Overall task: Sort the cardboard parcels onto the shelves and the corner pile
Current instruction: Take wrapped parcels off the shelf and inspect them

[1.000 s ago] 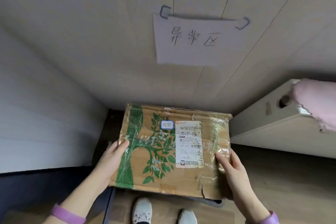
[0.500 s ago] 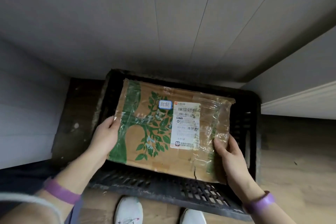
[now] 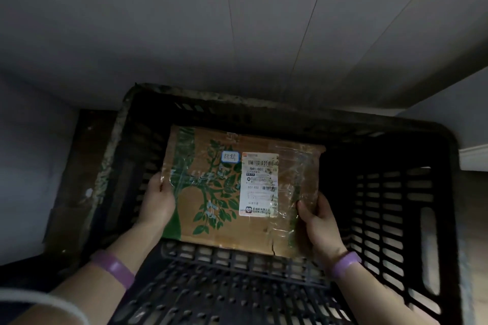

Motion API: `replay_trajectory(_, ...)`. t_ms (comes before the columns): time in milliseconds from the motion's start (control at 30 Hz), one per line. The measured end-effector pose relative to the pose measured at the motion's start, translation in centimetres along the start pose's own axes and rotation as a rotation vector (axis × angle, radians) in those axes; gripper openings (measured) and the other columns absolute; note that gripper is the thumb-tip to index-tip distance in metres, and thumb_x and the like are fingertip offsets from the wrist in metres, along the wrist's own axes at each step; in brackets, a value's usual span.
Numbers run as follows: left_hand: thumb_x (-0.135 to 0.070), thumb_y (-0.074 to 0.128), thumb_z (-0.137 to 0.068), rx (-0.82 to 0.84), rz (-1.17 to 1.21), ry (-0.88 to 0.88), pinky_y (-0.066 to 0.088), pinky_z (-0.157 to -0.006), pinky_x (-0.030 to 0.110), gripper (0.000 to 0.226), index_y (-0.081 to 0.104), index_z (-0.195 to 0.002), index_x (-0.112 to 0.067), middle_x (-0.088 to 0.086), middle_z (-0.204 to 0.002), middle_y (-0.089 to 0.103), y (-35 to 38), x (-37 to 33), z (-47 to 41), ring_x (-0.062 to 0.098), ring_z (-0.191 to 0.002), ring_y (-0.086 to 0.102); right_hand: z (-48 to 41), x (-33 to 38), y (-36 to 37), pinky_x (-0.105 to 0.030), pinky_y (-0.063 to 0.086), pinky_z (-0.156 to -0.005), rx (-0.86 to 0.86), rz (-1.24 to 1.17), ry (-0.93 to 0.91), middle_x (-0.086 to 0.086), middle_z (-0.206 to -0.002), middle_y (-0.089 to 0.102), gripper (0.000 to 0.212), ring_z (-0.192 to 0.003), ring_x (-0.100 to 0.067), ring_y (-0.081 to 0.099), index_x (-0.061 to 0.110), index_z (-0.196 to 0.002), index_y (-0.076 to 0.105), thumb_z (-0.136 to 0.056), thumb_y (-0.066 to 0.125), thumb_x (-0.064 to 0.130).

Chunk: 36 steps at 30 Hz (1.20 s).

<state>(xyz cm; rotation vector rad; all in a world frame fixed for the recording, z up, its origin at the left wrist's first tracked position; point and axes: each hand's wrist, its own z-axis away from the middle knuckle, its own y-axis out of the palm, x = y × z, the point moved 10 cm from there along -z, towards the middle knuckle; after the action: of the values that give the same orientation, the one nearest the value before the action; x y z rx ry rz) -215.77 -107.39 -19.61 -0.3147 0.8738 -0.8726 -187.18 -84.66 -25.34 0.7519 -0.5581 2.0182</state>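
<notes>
Black slatted crate (image 3: 396, 206) against grey panelled wall (image 3: 237, 21); floor (image 3: 472, 206) probably wood.

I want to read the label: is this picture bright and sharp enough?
Head view: dim overall; the black slatted plastic crate sinks into shadow; clear tape glares on the brown tree-printed cardboard parcel; small print on the white shipping label is blurred.

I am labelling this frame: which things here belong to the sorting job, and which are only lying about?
Job: parcel, gripped by left hand and right hand; crate below it.
Lying about: wall, wristbands.
</notes>
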Motion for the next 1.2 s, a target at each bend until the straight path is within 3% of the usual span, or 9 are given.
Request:
replay_trajectory(100, -0.015, 0.038, -0.104, -0.099, -0.195, 0.203, 0.043, -0.101, 0.046, 0.042, 0.039, -0.146, -0.012, 0.019, -0.138, 0.051, 0.4, -0.1, 0.4, 0.039, -0.126, 0.049, -0.7, -1.0, -0.1, -0.048, 0.045, -0.106, -0.012, 0.023, 0.016, -0.006, -0.122, 0.066, 0.036, -0.113, -0.024, 0.062, 0.019, -0.13, 0.053, -0.097, 0.058, 0.006)
replay_trajectory(167, -0.009, 0.049, -0.098, -0.151, -0.434, 0.336, 0.039, -0.107, 0.054, 0.049, 0.042, -0.146, -0.006, 0.023, -0.143, 0.041, 1.2, -0.1, 1.6, 0.041, -0.13, 0.038, -1.0, -1.6, -0.1, -0.045, 0.047, -0.104, -0.014, 0.042, 0.035, -0.005, -0.123, 0.065, 0.038, -0.112, -0.022, 0.062, 0.017, -0.134, 0.052, -0.097, 0.059, 0.009)
replay_trajectory(233, -0.009, 0.062, -0.091, -0.189, -0.623, 0.461, 0.039, -0.103, 0.061, 0.055, 0.047, -0.144, -0.004, 0.027, -0.141, 0.037, 2.1, -0.8, 2.6, 0.041, -0.127, 0.03, -1.2, -1.7, -0.1, -0.038, 0.049, -0.097, -0.025, 0.064, 0.037, -0.003, -0.121, 0.065, 0.04, -0.109, -0.019, 0.062, 0.016, -0.136, 0.052, -0.097, 0.059, 0.01)
replay_trajectory(333, -0.022, 0.056, -0.096, -0.107, -0.728, 0.408, 0.031, -0.111, 0.055, 0.063, 0.033, -0.153, -0.012, 0.02, -0.152, 0.026, 2.9, -1.3, 2.3, 0.037, -0.139, 0.02, -1.3, -1.6, 0.4, -0.031, 0.048, -0.089, -0.047, 0.06, 0.037, -0.003, -0.118, 0.065, 0.038, -0.105, -0.017, 0.062, 0.016, -0.134, 0.053, -0.097, 0.058, 0.007)
replay_trajectory(467, -0.041, 0.051, -0.097, -0.047, -0.753, 0.387, 0.02, -0.121, 0.046, 0.075, 0.016, -0.158, -0.018, 0.014, -0.16, 0.01, 3.1, -1.7, 2.3, 0.031, -0.15, 0.004, -1.0, -1.2, 0.6, -0.036, 0.044, -0.101, -0.07, 0.137, 0.029, -0.008, -0.127, 0.062, 0.041, -0.118, -0.026, 0.059, 0.013, -0.139, 0.048, -0.099, 0.055, 0.008)
replay_trajectory(567, -0.046, 0.051, -0.096, 0.048, -0.791, 0.339, 0.012, -0.122, 0.044, 0.079, 0.008, -0.159, -0.026, 0.009, -0.164, -0.003, 3.6, -0.9, 2.7, 0.027, -0.152, -0.008, -0.4, 0.3, 1.3, -0.027, 0.034, -0.103, -0.059, 0.337, 0.008, -0.012, -0.138, 0.054, 0.05, -0.129, -0.03, 0.05, 0.01, -0.147, 0.036, -0.1, 0.053, 0.012)
replay_trajectory(733, -0.043, 0.053, -0.096, 0.188, -0.666, 0.255, 0.011, -0.124, 0.041, 0.074, 0.014, -0.158, -0.031, 0.002, -0.166, 0.001, 1.9, -2.3, 5.8, 0.023, -0.152, -0.002, 3.1, 5.1, 2.9, -0.042, 0.042, -0.107, -0.093, 0.539, -0.071, -0.015, -0.137, 0.055, 0.057, -0.126, -0.035, 0.053, 0.009, -0.141, 0.044, -0.091, 0.064, 0.028)
replay_trajectory(967, -0.037, 0.05, -0.1, 0.371, -0.416, 0.182, 0.027, -0.116, 0.033, 0.062, 0.027, -0.156, -0.027, -0.002, -0.162, 0.025, -5.3, -11.4, 16.7, 0.022, -0.147, 0.028, 17.3, 17.5, 7.5, -0.033, 0.035, -0.112, 0.152, 0.639, -0.079, -0.009, -0.149, 0.046, 0.058, -0.136, -0.025, 0.045, 0.012, -0.149, 0.038, -0.098, 0.057, 0.031)
replay_trajectory(1200, -0.03, 0.048, -0.102, 0.428, -0.182, 0.265, 0.031, -0.112, 0.034, 0.054, 0.033, -0.153, -0.024, -0.002, -0.155, 0.039, -15.5, -25.8, 29.7, 0.018, -0.141, 0.038, 32.0, 33.7, 7.1, -0.034, 0.041, -0.109, 0.143, 0.651, -0.162, -0.004, -0.147, 0.049, 0.055, -0.132, -0.022, 0.05, 0.016, -0.148, 0.04, -0.098, 0.056, 0.034)
